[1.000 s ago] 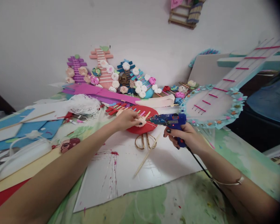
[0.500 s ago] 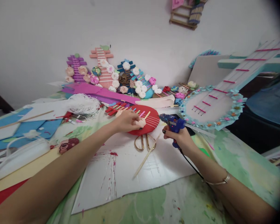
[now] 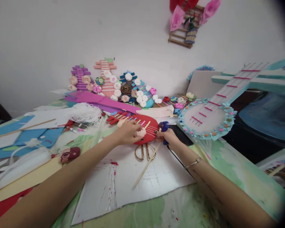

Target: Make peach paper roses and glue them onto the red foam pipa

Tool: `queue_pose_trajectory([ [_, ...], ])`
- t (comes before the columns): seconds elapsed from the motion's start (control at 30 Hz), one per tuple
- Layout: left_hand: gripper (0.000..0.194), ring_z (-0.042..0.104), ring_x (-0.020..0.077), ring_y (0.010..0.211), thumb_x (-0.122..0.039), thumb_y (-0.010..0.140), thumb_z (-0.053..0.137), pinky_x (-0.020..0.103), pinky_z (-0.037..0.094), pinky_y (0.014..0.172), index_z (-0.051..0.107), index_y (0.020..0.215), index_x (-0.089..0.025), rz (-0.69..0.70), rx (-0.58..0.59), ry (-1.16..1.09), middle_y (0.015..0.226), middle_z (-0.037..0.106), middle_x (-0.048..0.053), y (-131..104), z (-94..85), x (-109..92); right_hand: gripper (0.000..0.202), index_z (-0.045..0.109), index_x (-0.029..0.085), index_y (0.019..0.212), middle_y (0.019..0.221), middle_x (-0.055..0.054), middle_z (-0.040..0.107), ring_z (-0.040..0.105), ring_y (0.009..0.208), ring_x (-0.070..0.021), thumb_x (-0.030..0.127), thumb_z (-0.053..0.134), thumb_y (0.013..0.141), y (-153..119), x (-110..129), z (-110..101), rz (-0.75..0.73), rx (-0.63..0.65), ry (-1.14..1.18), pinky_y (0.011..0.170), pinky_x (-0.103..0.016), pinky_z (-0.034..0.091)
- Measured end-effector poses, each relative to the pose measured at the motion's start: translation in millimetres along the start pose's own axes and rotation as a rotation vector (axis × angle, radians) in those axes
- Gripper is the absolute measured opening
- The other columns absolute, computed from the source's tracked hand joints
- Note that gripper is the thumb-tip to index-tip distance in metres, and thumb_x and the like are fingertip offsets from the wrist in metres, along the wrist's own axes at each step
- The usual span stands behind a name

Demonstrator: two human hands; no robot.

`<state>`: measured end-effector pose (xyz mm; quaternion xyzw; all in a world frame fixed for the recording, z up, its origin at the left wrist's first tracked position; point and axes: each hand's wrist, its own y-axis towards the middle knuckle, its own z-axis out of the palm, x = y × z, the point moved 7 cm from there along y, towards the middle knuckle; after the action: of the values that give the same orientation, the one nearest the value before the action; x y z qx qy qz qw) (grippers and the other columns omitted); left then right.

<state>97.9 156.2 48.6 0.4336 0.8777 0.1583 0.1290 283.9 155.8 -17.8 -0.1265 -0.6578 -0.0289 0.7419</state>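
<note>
A red craft lute [image 3: 150,122] with white strings and small coloured strips lies on the white board [image 3: 130,177]. My left hand [image 3: 130,131] is over its body, fingers closed on a cream paper flower [image 3: 140,133] there. Another pale flower shows partly behind that hand. At the lute's right edge, my right hand [image 3: 170,138] grips a blue hot glue gun [image 3: 164,126], its cord running back under my forearm. The gun's nozzle is hard to make out. Gold-handled scissors [image 3: 139,153] stick out from under the lute, beside a thin wooden stick [image 3: 146,167].
Several decorated craft lutes [image 3: 104,79] lean against the wall. A larger pale-blue lute [image 3: 206,118] stands at the right. White string [image 3: 85,114], blue sheets [image 3: 32,136] and a white power strip [image 3: 23,161] lie left. A dark phone-like slab [image 3: 184,135] is right of my right hand.
My right hand has brought the glue gun left, up to the lute's right edge. The left hand stays on the flower. The view has tilted up and turned slightly right.
</note>
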Motion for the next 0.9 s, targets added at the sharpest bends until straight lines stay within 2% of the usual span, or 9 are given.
queue_pose_trajectory([
  [0.1,0.032,0.056,0.0309,0.097,-0.040,0.082,0.054,0.045,0.038,0.086,0.065,0.095,-0.013,-0.048,-0.001,0.103,0.095,0.066,0.016,-0.4,-0.3,-9.0,0.031,0.053,0.015,0.067,0.055,0.001,0.061,0.061,0.047,-0.0136,0.004,0.076,0.050,3.8,-6.4,4.5,-0.031,-0.009,0.062,0.046,-0.024,0.054],
  [0.17,0.029,0.055,0.0310,0.098,-0.036,0.084,0.051,0.045,0.038,0.084,0.065,0.094,-0.013,-0.064,-0.005,0.168,0.094,0.067,0.016,-1.0,1.5,-13.8,0.028,0.052,0.015,0.062,0.051,0.002,0.059,0.057,0.044,-0.0123,0.003,0.073,0.047,5.5,-9.5,6.5,-0.068,-0.029,0.101,0.042,-0.023,0.051],
  [0.33,0.019,0.055,0.0293,0.095,-0.029,0.081,0.054,0.045,0.039,0.081,0.065,0.076,-0.015,-0.110,-0.046,0.247,0.081,0.068,0.011,-4.4,5.8,-20.0,0.024,0.055,0.014,0.061,0.052,0.002,0.060,0.055,0.043,-0.0119,0.005,0.069,0.044,1.5,-13.4,8.2,-0.160,-0.091,0.212,0.040,-0.022,0.046],
  [0.43,0.014,0.055,0.0306,0.095,-0.025,0.080,0.056,0.046,0.039,0.080,0.065,0.078,-0.014,-0.081,-0.147,0.323,0.081,0.068,0.011,-6.0,2.5,-31.6,0.025,0.053,0.015,0.060,0.051,0.004,0.058,0.052,0.043,-0.0098,0.007,0.070,0.044,-5.6,-11.1,5.8,-0.216,-0.131,0.306,0.041,-0.021,0.043],
  [0.53,0.017,0.057,0.0298,0.092,-0.015,0.083,0.051,0.045,0.039,0.078,0.065,0.090,-0.011,0.001,-0.296,0.508,0.089,0.068,0.013,-8.7,-0.6,-50.7,0.028,0.051,0.017,0.062,0.057,0.003,0.060,0.056,0.049,-0.0108,0.011,0.071,0.044,-13.0,-6.3,3.6,-0.264,-0.158,0.405,0.046,-0.022,0.046],
  [0.6,0.023,0.056,0.0299,0.099,-0.013,0.086,0.046,0.044,0.039,0.083,0.064,0.100,-0.009,0.048,-0.401,0.626,0.099,0.066,0.016,-12.2,-1.8,-62.5,0.030,0.052,0.018,0.065,0.064,0.002,0.064,0.060,0.057,-0.0134,0.012,0.072,0.044,-17.2,-2.7,2.7,-0.290,-0.166,0.455,0.052,-0.025,0.051],
  [0.7,0.028,0.052,0.0291,0.111,-0.014,0.089,0.044,0.042,0.037,0.090,0.061,0.111,-0.008,0.105,-0.532,0.687,0.111,0.064,0.017,-18.6,-4.7,-73.3,0.031,0.055,0.018,0.071,0.069,0.000,0.066,0.064,0.068,-0.0171,0.013,0.072,0.046,-20.8,1.1,3.0,-0.315,-0.148,0.511,0.061,-0.030,0.054],
  [0.9,0.030,0.054,0.0261,0.109,-0.013,0.089,0.045,0.037,0.038,0.085,0.060,0.114,-0.008,0.098,-0.586,0.677,0.115,0.063,0.015,-22.4,-9.5,-70.1,0.034,0.058,0.017,0.074,0.070,0.000,0.067,0.065,0.066,-0.0165,0.010,0.074,0.045,-18.9,-1.4,2.5,-0.318,-0.124,0.583,0.067,-0.032,0.056],
])
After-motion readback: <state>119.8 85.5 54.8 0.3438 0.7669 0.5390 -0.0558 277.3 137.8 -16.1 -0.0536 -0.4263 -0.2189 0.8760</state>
